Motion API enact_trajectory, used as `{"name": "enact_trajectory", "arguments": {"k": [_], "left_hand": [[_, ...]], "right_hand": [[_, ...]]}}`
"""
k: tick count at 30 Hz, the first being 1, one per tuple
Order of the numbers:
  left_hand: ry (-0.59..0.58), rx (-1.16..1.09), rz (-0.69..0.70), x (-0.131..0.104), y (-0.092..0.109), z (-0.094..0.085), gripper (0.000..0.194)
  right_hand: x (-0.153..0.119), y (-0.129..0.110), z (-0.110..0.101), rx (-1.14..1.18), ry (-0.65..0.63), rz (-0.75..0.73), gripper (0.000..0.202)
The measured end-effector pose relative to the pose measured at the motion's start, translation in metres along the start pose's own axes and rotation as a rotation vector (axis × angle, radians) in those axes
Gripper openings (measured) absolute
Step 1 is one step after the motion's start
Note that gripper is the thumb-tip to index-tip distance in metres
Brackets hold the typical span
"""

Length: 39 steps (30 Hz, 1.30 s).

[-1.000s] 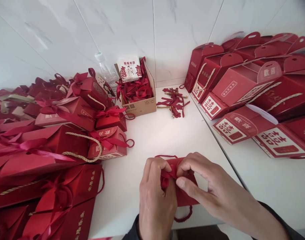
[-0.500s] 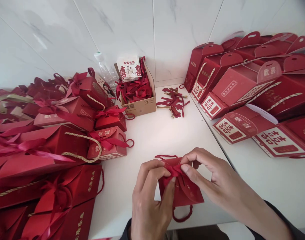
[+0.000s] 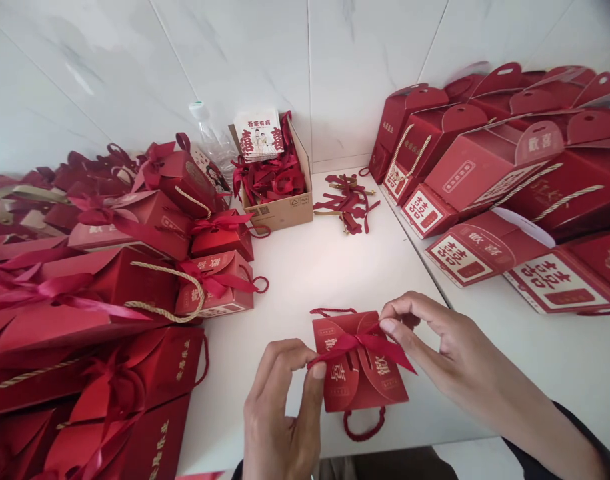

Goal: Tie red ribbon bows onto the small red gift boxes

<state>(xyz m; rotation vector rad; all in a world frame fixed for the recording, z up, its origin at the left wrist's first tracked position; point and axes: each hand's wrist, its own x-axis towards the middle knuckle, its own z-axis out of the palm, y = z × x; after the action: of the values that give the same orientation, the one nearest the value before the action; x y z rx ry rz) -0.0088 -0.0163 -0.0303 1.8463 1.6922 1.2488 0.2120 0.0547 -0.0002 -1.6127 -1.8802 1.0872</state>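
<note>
A small red gift box (image 3: 357,390) with gold characters sits near the table's front edge, a cord handle at its far and near sides. Across its top lies a red ribbon (image 3: 361,341), tied at the middle. My left hand (image 3: 287,393) pinches the ribbon's left part between thumb and fingers. On the other side, my right hand (image 3: 425,333) has thumb and forefinger closed on the ribbon's upper right part; a pointed tail hangs free below it.
Finished-looking boxes with ribbon bows (image 3: 117,387) crowd the left side. A cardboard box (image 3: 282,215) of red ribbons and printed cards (image 3: 259,135) stands by the wall, near a plastic bottle (image 3: 202,123). Red straps (image 3: 347,203) lie beside it. Red boxes (image 3: 495,163) fill the right.
My hands have moved apart from the middle of the gift box, my left to the left and my right to the right. The ribbon is now drawn out sideways and the knot shows.
</note>
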Motion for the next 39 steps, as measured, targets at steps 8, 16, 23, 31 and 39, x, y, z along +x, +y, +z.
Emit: {"name": "enact_trajectory", "arguments": {"k": [8,16,23,31,39], "left_hand": [[-0.028,-0.082,-0.078,0.002,0.000,0.002,0.016],[0.029,-0.146,-0.172,-0.004,0.016,0.005,0.016],[0.025,-0.197,-0.281,-0.007,0.011,0.004,0.016],[0.013,-0.292,-0.491,-0.014,0.007,0.002,0.011],[0.028,-0.296,-0.309,-0.013,0.017,0.001,0.023]], "right_hand": [[-0.001,-0.004,0.002,-0.007,-0.034,0.060,0.043],[0.000,0.001,0.002,0.030,-0.010,0.054,0.039],[-0.002,0.006,0.003,0.072,-0.053,0.108,0.041],[-0.003,0.009,0.002,0.086,-0.020,0.113,0.040],[-0.006,0.012,0.002,0.094,0.048,0.059,0.039]]}}
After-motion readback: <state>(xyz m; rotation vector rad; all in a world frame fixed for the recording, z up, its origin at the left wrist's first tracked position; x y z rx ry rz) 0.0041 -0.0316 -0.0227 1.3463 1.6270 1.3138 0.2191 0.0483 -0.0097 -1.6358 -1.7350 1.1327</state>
